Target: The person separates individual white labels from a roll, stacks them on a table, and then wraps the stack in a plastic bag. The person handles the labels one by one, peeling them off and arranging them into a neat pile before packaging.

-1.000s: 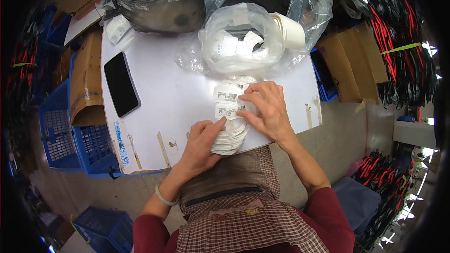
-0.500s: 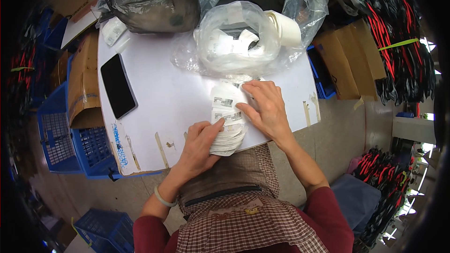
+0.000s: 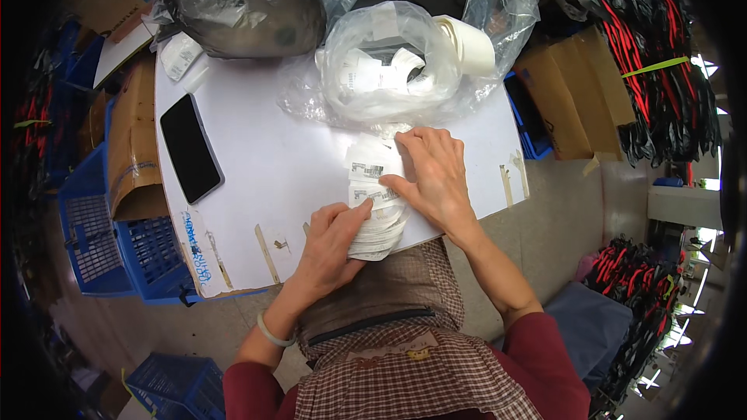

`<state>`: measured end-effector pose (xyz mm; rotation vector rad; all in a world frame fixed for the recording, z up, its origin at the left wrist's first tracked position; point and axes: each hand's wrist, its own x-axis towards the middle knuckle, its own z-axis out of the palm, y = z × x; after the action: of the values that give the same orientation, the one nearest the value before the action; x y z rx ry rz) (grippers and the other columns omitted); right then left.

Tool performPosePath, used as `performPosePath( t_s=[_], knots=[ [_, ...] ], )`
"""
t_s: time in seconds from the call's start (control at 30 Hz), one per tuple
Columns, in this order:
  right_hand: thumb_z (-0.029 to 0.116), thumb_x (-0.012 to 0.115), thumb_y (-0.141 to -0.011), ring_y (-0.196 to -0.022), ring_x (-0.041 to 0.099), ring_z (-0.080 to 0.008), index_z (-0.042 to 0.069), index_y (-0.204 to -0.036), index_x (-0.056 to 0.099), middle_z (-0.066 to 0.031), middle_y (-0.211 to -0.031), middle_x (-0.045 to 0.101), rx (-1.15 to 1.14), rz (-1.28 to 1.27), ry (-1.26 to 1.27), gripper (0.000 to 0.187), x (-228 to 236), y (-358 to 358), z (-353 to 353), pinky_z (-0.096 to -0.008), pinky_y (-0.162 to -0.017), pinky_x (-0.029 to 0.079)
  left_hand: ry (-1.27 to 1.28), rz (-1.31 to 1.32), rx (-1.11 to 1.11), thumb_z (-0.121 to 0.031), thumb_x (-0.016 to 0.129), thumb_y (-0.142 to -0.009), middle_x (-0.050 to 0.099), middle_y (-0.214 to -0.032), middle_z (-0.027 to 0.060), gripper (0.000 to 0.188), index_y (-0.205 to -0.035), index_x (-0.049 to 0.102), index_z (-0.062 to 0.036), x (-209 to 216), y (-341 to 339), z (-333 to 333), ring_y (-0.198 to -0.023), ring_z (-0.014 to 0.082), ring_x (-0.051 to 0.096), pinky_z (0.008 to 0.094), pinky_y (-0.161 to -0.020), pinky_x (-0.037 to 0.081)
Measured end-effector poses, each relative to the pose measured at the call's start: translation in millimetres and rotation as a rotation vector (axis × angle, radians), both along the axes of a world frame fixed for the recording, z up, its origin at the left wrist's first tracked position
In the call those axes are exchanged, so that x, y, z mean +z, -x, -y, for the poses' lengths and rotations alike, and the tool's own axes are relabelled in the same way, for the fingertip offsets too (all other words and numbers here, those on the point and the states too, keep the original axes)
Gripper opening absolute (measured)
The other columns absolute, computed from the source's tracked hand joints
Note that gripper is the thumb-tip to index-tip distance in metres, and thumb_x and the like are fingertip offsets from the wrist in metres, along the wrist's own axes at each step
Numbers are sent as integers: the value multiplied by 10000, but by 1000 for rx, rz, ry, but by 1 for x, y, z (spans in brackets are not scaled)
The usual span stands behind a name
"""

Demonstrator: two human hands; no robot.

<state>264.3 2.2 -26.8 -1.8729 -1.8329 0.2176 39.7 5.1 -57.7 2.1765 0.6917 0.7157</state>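
Note:
A fanned stack of white printed labels (image 3: 375, 235) lies at the near edge of the table, its upper labels spread away from me. My left hand (image 3: 331, 245) is closed round the stack's left side, its fingertips on the top labels and its thumb low at the near edge. From the right, my right hand (image 3: 437, 179) bends over the spread labels. Its thumb tip presses on a label with black print, and its fingers grip the right side farther up; what lies under the palm is hidden. Just beyond stands a clear plastic bag (image 3: 340, 101) holding more white labels.
A white roll (image 3: 471, 45) lies beside the bag. At the left are a black phone (image 3: 191, 149) and a dark plastic bag (image 3: 241, 15). Cardboard boxes (image 3: 136, 144) and blue crates (image 3: 152, 253) flank the table (image 3: 257, 159). Bundled black-and-red goods (image 3: 661, 78) hang at the right.
My right hand has shifted slightly left, its thumb sliding farther across the spread labels. My left hand keeps its grip on the stack. The whole view has shifted a little.

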Motion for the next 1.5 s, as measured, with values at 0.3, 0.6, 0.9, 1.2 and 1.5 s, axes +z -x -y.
performPosePath(
  t_s=[0.3, 0.6, 0.9, 1.2, 1.5],
  knots=[
    [184, 745, -807, -879, 524, -255, 50, -976, 720, -68, -880, 576, -158, 50, 9, 217, 0, -16, 3, -394, -813, 352, 5, 25, -2, -15, 803, -636, 593, -1194, 93, 866, -1434, 470, -63, -1, 0, -1, -1091, 302, 514, 402, -940, 413],
    [91, 656, -880, -884, 554, -254, 84, -1056, 734, -73, -902, 613, -218, 92, -16, 193, -8, -24, -7, -382, -793, 382, 19, 0, 8, -27, 829, -634, 636, -1169, 96, 836, -1398, 492, -25, 0, 0, -1, -1088, 323, 527, 423, -949, 432],
    [40, 609, -884, -954, 571, -291, 34, -1104, 693, -116, -1059, 659, -136, -110, 46, 235, -7, -28, -12, -384, -892, 417, 5, 3, 2, -34, 838, -632, 636, -1174, 94, 835, -1391, 492, -10, -1, 1, -1, -1091, 320, 530, 421, -944, 435],
    [56, 628, -877, -970, 562, -294, 80, -1116, 697, -92, -1086, 644, -231, 2, -75, 250, -15, -28, -28, -410, -849, 404, -6, 15, 13, -15, 843, -615, 642, -1160, 97, 842, -1383, 498, -10, 3, -2, -2, -1080, 319, 540, 418, -928, 444],
    [31, 588, -877, -961, 564, -280, 37, -1139, 624, -60, -980, 667, -131, -197, -113, 264, -26, -23, -33, -403, -872, 395, 8, 25, 23, -14, 834, -618, 644, -1153, 91, 833, -1384, 505, -20, 2, -4, 1, -1076, 310, 538, 411, -929, 436]
  ],
)
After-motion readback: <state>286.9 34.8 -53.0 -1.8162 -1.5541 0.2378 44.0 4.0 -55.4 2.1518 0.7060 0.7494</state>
